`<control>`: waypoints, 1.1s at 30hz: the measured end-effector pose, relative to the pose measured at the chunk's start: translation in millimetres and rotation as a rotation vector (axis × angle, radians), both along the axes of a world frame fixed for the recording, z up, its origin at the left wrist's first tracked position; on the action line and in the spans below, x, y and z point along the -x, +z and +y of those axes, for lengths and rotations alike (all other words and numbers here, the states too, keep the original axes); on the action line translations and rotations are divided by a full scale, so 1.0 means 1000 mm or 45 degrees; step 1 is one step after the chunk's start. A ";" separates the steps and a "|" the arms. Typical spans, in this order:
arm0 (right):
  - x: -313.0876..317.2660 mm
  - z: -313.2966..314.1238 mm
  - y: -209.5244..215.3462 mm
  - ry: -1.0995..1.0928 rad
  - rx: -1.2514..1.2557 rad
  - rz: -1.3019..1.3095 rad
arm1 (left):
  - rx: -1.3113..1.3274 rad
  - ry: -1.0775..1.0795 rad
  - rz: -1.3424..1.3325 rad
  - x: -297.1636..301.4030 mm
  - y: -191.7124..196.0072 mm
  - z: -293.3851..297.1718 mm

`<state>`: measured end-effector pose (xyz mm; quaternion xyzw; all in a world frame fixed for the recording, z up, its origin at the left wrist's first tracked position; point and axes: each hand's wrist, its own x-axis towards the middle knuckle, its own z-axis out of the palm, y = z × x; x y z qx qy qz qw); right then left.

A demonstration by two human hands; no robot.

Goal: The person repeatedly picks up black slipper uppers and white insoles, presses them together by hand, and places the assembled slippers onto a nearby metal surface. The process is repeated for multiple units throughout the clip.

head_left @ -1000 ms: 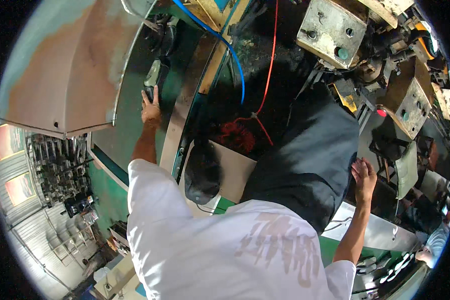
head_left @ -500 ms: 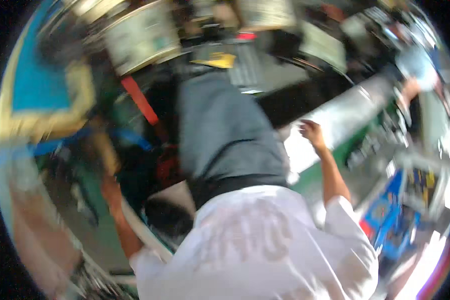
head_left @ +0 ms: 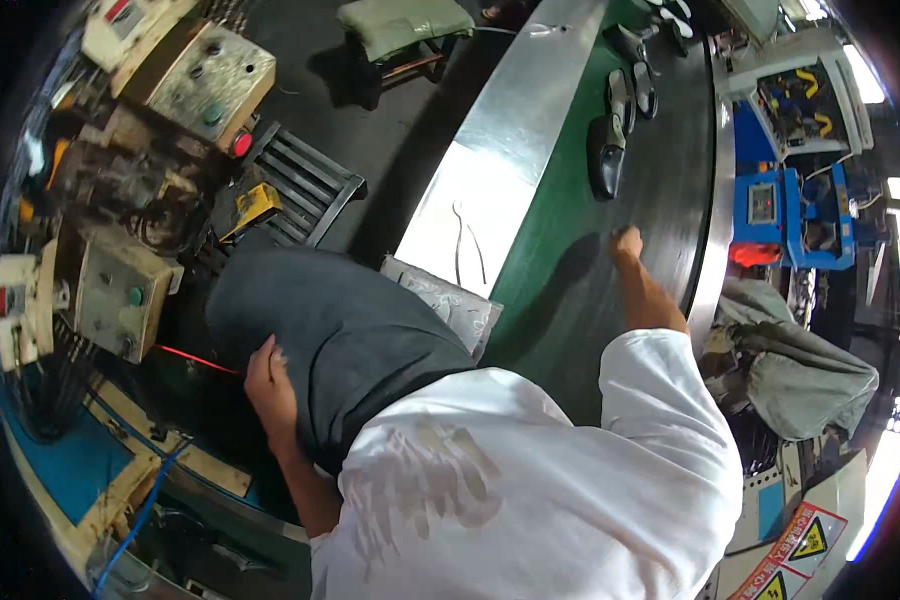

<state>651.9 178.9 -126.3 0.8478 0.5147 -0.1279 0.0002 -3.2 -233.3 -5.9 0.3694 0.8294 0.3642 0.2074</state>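
Head view: right hand [head_left: 626,245] curls, grip unclear, near a dark shoe [head_left: 606,162], likely light, stiffish, slick, best gripped around both sides; left hand [head_left: 271,385] loose.

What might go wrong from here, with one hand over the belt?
The right hand is over the green belt, near a dark shoe; a careless sweep might knock it into the shoes just beyond. The red cord appears close to the left hand and might snag it, though their depth apart is hard to judge.
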 end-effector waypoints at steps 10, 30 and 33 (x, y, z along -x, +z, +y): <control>0.000 0.121 -0.067 0.471 -0.254 -0.324 | 0.250 -0.301 0.370 0.018 0.017 -0.012; 0.047 -0.143 -0.013 -0.207 -0.315 0.327 | 0.088 -0.509 0.079 -0.022 0.032 0.087; 0.051 -0.139 -0.022 -0.201 -0.283 0.352 | 0.009 -0.632 0.053 -0.031 0.026 0.107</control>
